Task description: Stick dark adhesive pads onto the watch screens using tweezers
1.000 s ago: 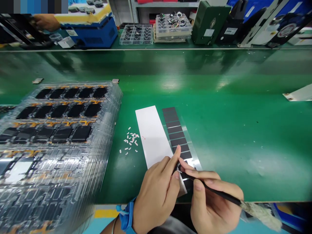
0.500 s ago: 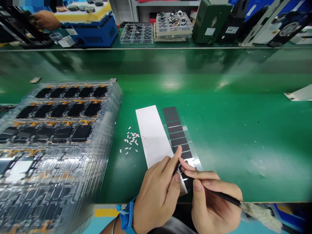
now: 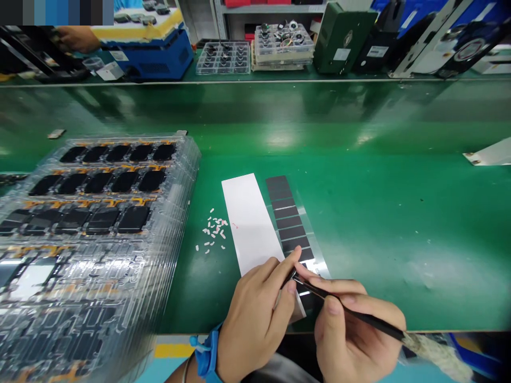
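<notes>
My left hand (image 3: 257, 319), with a blue wrist strap (image 3: 208, 355), pinches a small dark piece (image 3: 289, 277) between thumb and index finger. Most of that piece is hidden by the fingers. My right hand (image 3: 359, 332) grips black tweezers (image 3: 377, 323) like a pen, with their tip at the dark piece; whether it touches cannot be made out. Under and beyond my hands lies a clear sheet of black rectangular stickers (image 3: 289, 219). A white paper strip (image 3: 251, 218) lies along its left side, partly under my left hand.
Stacked clear trays (image 3: 175, 213) of black screens with orange flex cables fill the left. Tiny white scraps (image 3: 215, 227) lie beside the paper. On the back shelf are a blue machine (image 3: 163, 58), parts trays (image 3: 223, 57) and a green box (image 3: 345, 40); another person's hand (image 3: 77, 40) is there.
My right hand and the tweezers have shifted slightly right, showing more of the tweezers' front end. My left index fingertip sits slightly lower and to the right. The dark piece stays pinched.
</notes>
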Demonstrator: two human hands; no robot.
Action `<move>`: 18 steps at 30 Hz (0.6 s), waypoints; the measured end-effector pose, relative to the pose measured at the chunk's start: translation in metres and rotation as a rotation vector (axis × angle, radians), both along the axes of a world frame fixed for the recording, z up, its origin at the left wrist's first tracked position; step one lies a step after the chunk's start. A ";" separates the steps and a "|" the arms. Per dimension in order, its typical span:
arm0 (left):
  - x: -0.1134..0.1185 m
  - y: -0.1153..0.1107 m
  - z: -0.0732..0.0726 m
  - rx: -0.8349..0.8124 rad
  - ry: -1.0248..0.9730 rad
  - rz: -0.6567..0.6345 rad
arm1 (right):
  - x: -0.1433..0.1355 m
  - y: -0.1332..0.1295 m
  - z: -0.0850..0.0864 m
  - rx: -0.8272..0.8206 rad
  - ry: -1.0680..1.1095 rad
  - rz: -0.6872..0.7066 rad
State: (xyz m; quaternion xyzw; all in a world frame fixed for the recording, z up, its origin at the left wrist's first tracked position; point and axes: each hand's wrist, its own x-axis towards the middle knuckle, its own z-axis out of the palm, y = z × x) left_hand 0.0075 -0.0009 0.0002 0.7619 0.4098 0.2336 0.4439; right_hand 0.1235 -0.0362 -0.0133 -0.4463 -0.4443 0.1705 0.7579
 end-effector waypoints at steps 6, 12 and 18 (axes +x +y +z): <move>0.000 -0.001 0.003 0.069 -0.126 0.042 | 0.029 0.004 0.007 -0.139 -0.131 0.059; -0.003 -0.002 -0.008 -0.011 -0.361 0.040 | 0.055 0.016 0.031 -0.399 -0.707 0.508; 0.002 0.006 -0.027 0.049 -0.437 0.069 | 0.087 0.110 0.038 -0.397 -0.569 0.427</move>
